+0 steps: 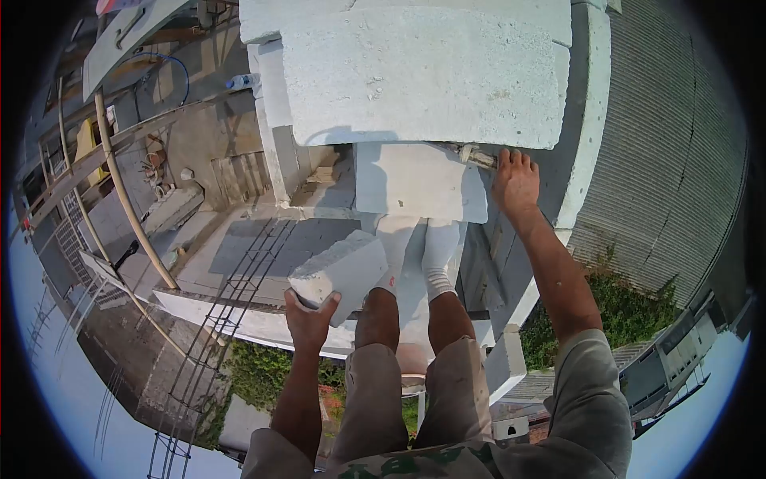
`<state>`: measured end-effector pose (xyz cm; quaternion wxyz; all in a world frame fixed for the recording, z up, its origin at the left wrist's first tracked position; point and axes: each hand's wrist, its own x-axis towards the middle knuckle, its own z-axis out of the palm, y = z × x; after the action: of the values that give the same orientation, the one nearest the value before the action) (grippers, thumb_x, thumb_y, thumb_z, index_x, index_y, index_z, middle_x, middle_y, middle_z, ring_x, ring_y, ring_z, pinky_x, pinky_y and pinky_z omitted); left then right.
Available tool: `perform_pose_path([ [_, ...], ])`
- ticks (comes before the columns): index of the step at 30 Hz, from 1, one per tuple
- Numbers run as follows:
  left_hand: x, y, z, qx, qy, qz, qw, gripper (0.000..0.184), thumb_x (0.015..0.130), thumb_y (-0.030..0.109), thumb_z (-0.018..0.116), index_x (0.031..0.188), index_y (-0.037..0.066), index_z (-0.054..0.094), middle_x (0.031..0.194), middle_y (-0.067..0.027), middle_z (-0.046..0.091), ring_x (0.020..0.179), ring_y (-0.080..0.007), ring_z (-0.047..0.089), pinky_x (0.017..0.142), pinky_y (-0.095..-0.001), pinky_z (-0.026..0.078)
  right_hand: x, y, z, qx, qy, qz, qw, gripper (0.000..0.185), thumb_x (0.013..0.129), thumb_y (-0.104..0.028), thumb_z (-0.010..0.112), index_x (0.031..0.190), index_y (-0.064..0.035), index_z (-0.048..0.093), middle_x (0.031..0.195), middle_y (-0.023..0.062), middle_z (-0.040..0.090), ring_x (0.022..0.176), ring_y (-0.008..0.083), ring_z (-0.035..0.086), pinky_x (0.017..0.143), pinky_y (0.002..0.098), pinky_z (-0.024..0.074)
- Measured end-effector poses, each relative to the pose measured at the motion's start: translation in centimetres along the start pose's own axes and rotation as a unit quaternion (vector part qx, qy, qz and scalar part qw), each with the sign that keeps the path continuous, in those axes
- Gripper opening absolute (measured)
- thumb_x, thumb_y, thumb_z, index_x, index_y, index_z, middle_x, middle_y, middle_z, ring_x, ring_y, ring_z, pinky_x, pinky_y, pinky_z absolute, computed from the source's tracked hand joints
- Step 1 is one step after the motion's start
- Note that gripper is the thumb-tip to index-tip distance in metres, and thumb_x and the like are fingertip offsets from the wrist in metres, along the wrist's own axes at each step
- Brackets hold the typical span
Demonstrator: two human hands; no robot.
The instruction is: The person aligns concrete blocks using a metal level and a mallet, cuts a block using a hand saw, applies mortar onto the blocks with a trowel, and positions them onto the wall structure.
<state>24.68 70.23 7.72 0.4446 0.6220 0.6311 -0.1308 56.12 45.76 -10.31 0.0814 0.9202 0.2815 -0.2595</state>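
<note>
A green-printed shirt [435, 463] lies nearest, beyond which the left hand [313, 319] clasps the near end of an aerated-concrete block [339, 270] beside the left knee [377, 307], probably stiff and chip-prone, best gripped across opposite faces, while the right hand [516, 182] curls around an apparent tool handle [482, 159].

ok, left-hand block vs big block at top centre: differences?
Size: the held block looks much smaller than the big block.
Support: the left hand grips the held block; the big block lies ahead, apart from that hand.
Pose: the held block is angled; the big block sits roughly square in view.
Shared: both pale, rough.
</note>
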Motion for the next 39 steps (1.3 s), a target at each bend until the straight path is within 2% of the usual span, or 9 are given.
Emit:
perform_pose_path([
  [5,-1.1,2.2,-0.5,-0.006,0.013,0.037,0.999,0.059,0.068,0.015,0.084,0.109,-0.002,0.045,0.103,-0.0145,0.061,0.091,-0.0217,0.061,0.08,-0.0346,0.05,2.6,-3.1,-5.8,0.017,-0.176,-0.031,0.984,0.041,0.079,-0.018,0.054,0.116,-0.0026,0.055,0.113,0.0192,0.064,0.108,0.0325,0.061,0.091,0.0417,0.0483],
  [8,-1.1,2.1,-0.6,-0.014,0.02,0.068,0.997,0.059,0.067,0.016,0.085,0.108,-0.002,0.046,0.102,-0.0147,0.061,0.092,-0.0223,0.061,0.08,-0.0348,0.05,3.6,-5.6,-6.4,0.071,-0.19,-0.095,0.975,0.048,0.075,-0.022,0.06,0.118,-0.0014,0.054,0.103,0.0216,0.066,0.099,0.0352,0.064,0.087,0.0455,0.0501],
  [9,-1.1,2.0,-0.5,-0.05,0.02,0.068,0.996,0.059,0.067,0.016,0.085,0.107,-0.002,0.046,0.102,-0.0151,0.061,0.091,-0.0228,0.061,0.08,-0.0351,0.05,2.9,-6.3,-6.9,0.087,-0.146,-0.121,0.978,0.038,0.077,-0.016,0.054,0.111,-0.0012,0.058,0.099,0.0212,0.067,0.095,0.0331,0.066,0.085,0.0416,0.0521],
  [12,-1.1,1.2,-0.5,-0.046,0.051,0.056,0.996,0.061,0.065,0.019,0.086,0.107,-0.003,0.047,0.101,-0.017,0.061,0.091,-0.025,0.062,0.079,-0.0358,0.049,1.7,-8.3,-11.5,0.083,-0.187,-0.098,0.974,0.039,0.075,-0.016,0.056,0.111,-0.0003,0.057,0.093,0.0223,0.067,0.091,0.034,0.066,0.079,0.0431,0.0535],
  [13,-1.1,1.4,-0.6,-0.026,0.067,0.052,0.996,0.062,0.065,0.02,0.087,0.107,-0.003,0.047,0.101,-0.0177,0.061,0.092,-0.0258,0.062,0.079,-0.036,0.049,1.3,-7.8,-10.6,0.09,-0.153,-0.107,0.978,0.045,0.075,-0.024,0.062,0.114,-0.0027,0.058,0.087,0.0211,0.068,0.082,0.0381,0.067,0.075,0.0452,0.0541],
  [20,-1.2,6.9,-1.9,-0.053,0.109,0.099,0.988,0.064,0.067,0.017,0.084,0.112,-0.007,0.047,0.103,-0.0178,0.061,0.092,-0.0251,0.062,0.078,-0.0344,0.051,-4.7,-5.2,-21.4,0.197,-0.138,-0.134,0.961,0.033,0.073,-0.026,0.068,0.099,-0.0069,0.061,0.084,0.0177,0.068,0.084,0.0366,0.065,0.073,0.043,0.0528],
  [26,-0.7,17.8,-2.2,0.116,0.219,0.214,0.945,0.074,0.057,0.028,0.087,0.112,-0.006,0.05,0.104,-0.0203,0.057,0.097,-0.0355,0.057,0.084,-0.0443,0.048,-6.4,-3.1,-26.9,0.34,0.111,-0.256,0.898,0.029,0.073,-0.013,0.074,0.096,-0.0074,0.057,0.078,0.0122,0.063,0.07,0.0322,0.064,0.068,0.0358,0.0522],
  [31,1.7,23.8,-2.3,0.121,0.218,0.281,0.927,0.076,0.056,0.037,0.086,0.109,-0.004,0.049,0.105,-0.0219,0.053,0.102,-0.0392,0.052,0.084,-0.0489,0.047,-5.4,-4.9,-28.6,0.376,0.07,-0.141,0.913,0.02,0.075,-0.014,0.068,0.09,-0.0084,0.056,0.074,0.0146,0.064,0.069,0.0343,0.065,0.063,0.0385,0.0511],
  [39,-0.6,16.3,-3.1,-0.019,0.155,0.098,0.983,0.076,0.059,0.038,0.085,0.107,-0.007,0.046,0.108,-0.0242,0.052,0.106,-0.0389,0.052,0.086,-0.0485,0.047,-10.4,-5.3,-23.0,0.394,-0.012,-0.205,0.896,0.023,0.072,-0.012,0.069,0.09,-0.0074,0.056,0.08,0.0158,0.064,0.073,0.037,0.063,0.063,0.0408,0.0499],
])
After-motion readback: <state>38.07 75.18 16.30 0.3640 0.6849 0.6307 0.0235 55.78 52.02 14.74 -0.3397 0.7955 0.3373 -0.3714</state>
